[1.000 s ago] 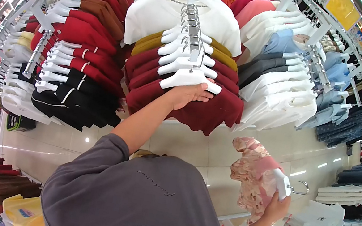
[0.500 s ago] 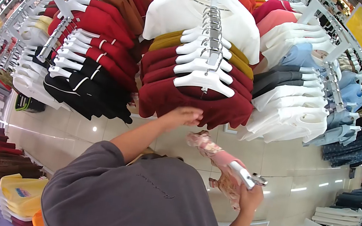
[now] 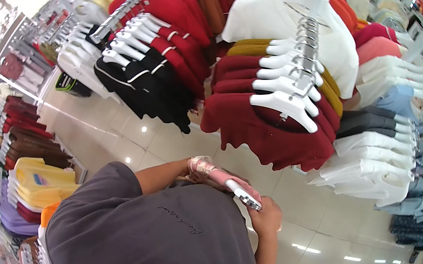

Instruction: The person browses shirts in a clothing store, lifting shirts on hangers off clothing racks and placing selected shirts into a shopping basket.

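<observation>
Now, well beyond the fingers [image 3: 259, 214] hang maroon tops [image 3: 256, 131], while the pink patterned garment [image 3: 220, 178], bunched narrow, has come in from the right to sit between the right hand [image 3: 267, 217], gripping its white hanger [image 3: 238, 190], and the left hand, whose hidden fingers I cannot judge.

So you've got a pink garment [image 3: 219, 176] with a pale patterned part at one end, on a white hanger [image 3: 236, 188] with a shiny metal hook [image 3: 251, 201]. It's slanting across in front of your chest, hanger end lower, by your right hand [image 3: 267, 217]. Most of the cloth is bunched or hidden from above.
</observation>
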A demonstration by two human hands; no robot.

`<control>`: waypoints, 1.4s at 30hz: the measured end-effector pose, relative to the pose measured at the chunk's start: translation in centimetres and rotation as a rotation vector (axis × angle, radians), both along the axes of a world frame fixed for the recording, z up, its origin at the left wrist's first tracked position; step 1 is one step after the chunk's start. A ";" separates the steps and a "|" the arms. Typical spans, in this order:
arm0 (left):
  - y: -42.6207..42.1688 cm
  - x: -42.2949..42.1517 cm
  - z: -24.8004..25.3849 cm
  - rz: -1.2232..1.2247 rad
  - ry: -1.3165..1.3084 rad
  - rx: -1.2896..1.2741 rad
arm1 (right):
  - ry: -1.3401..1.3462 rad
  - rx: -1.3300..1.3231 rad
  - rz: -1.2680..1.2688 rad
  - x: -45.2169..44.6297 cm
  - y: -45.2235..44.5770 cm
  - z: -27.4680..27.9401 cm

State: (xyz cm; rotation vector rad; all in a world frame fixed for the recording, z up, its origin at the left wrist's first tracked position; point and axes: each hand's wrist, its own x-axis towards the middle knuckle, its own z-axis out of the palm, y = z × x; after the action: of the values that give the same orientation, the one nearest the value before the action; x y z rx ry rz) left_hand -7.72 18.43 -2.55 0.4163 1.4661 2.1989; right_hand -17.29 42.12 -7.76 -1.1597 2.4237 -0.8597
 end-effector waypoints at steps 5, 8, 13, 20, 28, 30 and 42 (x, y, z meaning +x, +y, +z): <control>-1.5 3.9 0.9 0.066 0.027 -0.004 | -0.051 0.098 0.129 0.7 -3.4 1.9; -1.9 5.6 0.1 0.092 0.069 -0.012 | 0.000 0.091 0.217 1.8 -5.3 2.3; -3.8 11.0 -1.1 0.188 0.125 -0.067 | 0.046 0.117 0.325 6.1 -9.0 2.8; -9.1 25.8 -6.3 0.472 -0.012 -0.255 | 0.018 0.282 0.416 14.5 -16.3 3.9; -11.7 46.7 -18.8 1.113 -0.944 -0.747 | -0.052 0.270 0.586 24.9 -26.0 4.7; -11.8 52.5 -27.8 1.581 -1.199 -0.412 | -0.026 0.255 0.682 27.3 -28.6 4.1; -8.5 67.6 -32.0 2.729 -0.758 0.730 | -0.066 0.156 0.977 38.0 -43.7 2.4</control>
State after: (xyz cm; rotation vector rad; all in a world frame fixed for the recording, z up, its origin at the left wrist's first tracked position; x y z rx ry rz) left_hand 59.88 9.93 -34.57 1.4433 0.1378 -1.0862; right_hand 20.71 -1.59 -5.35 -1.9093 1.4926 -0.3622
